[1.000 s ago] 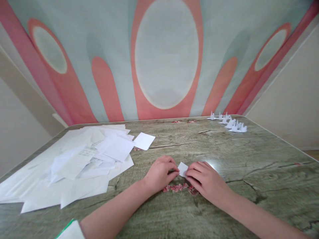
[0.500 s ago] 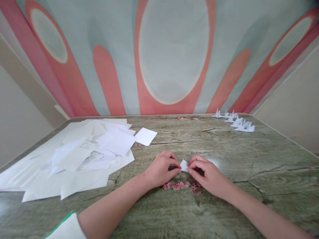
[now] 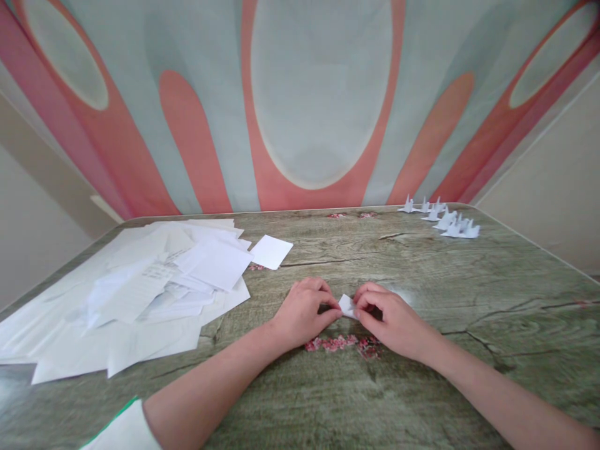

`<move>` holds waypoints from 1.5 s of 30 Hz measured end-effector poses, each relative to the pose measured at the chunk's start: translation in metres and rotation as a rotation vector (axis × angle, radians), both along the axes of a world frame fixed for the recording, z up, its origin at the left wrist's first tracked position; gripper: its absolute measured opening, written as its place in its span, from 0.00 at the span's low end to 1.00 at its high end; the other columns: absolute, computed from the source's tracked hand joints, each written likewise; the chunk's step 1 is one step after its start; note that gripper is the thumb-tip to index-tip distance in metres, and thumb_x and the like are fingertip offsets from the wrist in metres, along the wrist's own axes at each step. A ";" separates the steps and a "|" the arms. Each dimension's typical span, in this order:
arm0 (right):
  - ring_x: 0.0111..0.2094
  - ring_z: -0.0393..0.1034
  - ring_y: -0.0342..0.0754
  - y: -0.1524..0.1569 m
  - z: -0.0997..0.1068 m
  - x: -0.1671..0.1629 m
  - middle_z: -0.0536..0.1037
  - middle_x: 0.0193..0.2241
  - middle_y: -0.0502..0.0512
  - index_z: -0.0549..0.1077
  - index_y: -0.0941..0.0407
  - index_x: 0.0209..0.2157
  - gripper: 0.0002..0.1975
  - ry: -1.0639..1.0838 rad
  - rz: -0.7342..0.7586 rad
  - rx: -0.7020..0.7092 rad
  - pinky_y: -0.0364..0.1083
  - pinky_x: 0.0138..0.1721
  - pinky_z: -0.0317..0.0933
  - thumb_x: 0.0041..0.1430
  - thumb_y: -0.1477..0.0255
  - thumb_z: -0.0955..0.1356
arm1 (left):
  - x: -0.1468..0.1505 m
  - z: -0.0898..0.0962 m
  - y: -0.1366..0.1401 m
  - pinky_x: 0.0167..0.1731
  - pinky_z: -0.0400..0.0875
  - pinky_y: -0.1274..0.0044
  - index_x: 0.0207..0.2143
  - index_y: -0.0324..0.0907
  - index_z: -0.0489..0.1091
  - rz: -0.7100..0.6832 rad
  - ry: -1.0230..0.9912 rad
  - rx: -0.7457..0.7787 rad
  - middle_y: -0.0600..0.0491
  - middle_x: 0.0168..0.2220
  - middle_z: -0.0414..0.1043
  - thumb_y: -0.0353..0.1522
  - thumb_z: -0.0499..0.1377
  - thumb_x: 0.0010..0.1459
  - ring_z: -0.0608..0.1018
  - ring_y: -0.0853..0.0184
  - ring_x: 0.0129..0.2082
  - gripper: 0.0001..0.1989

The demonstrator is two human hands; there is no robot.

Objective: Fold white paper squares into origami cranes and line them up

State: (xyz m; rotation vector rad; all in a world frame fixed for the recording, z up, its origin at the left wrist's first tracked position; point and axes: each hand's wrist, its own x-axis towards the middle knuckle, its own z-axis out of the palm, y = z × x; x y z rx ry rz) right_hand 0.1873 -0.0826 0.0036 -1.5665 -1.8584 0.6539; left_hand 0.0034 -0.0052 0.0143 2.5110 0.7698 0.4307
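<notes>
A small piece of folded white paper (image 3: pixel 347 305) is held between my two hands, low over the middle of the table. My left hand (image 3: pixel 307 312) pinches its left edge between thumb and fingers. From the other side, my right hand (image 3: pixel 387 319) grips the right part, and its fingers hide some of the folds. One corner of the paper points up and away from me. Both hands rest close to the wood-patterned tabletop (image 3: pixel 319 400).
Loose white sheets (image 3: pixel 140 294) lie in a spread pile on the left. A square white paper (image 3: pixel 272 252) sits beside the pile. Several folded paper cranes (image 3: pixel 440 219) stand at the back right. Behind the table rises a patterned wall (image 3: pixel 319 94).
My head view has shifted slightly, so the table sits a little differently in frame. The hands keep hold of the folded paper, with the right fingers slightly further over it.
</notes>
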 end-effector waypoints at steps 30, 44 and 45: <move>0.26 0.62 0.42 0.004 -0.002 -0.001 0.66 0.27 0.50 0.65 0.57 0.22 0.06 -0.081 -0.041 0.012 0.42 0.27 0.55 0.48 0.80 0.63 | 0.005 0.002 0.001 0.46 0.58 0.67 0.27 0.47 0.74 0.158 0.075 -0.084 0.55 0.39 0.67 0.35 0.57 0.52 0.67 0.62 0.43 0.07; 0.25 0.61 0.41 0.004 -0.002 -0.002 0.66 0.26 0.49 0.65 0.57 0.21 0.07 -0.053 -0.044 0.045 0.42 0.26 0.55 0.48 0.82 0.64 | 0.005 -0.006 0.000 0.49 0.55 0.66 0.27 0.47 0.73 0.143 0.027 -0.059 0.56 0.41 0.66 0.36 0.62 0.47 0.66 0.62 0.45 0.04; 0.25 0.61 0.41 0.004 -0.003 -0.002 0.66 0.26 0.49 0.65 0.57 0.21 0.07 -0.052 -0.046 0.045 0.41 0.26 0.55 0.48 0.82 0.64 | 0.006 -0.006 0.000 0.49 0.55 0.66 0.26 0.47 0.73 0.143 0.032 -0.061 0.56 0.41 0.66 0.36 0.62 0.47 0.66 0.62 0.45 0.04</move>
